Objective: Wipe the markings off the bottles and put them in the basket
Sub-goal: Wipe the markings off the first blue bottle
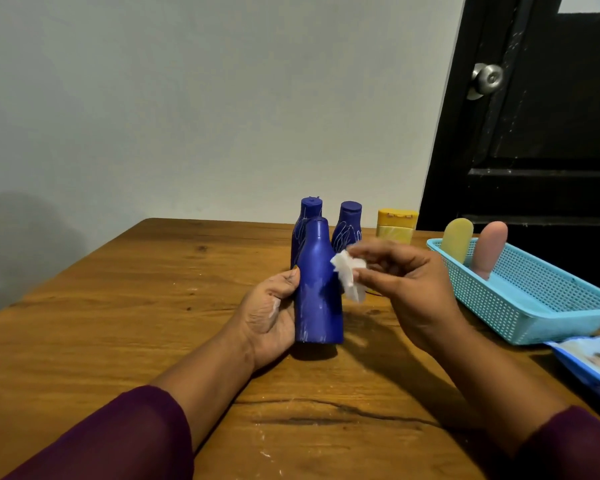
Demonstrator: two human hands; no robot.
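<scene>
Bottle you hold (317, 289): deep blue, with faint white streaks low on its side.
Two bottles behind it (347, 225): the same blue, covered in thin white scribbles.
Your wipe (349, 277): white.
Basket (534, 306): light blue mesh.
Bottles in the basket: one yellow (458, 242), one pink (489, 249).
Container at the back (396, 225): yellow.
Table (136, 306): brown wood grain.
Your sleeves (125, 441): dark maroon.
Door (551, 133): black.

We are noting a plain, pale wall (187, 98) standing behind a wooden worktop (118, 306), whose varnished grain is showing dark knots and a long crack. At the right we are observing a black panelled door (551, 133) carrying a round metal knob (488, 79). Even light is falling throughout.
</scene>
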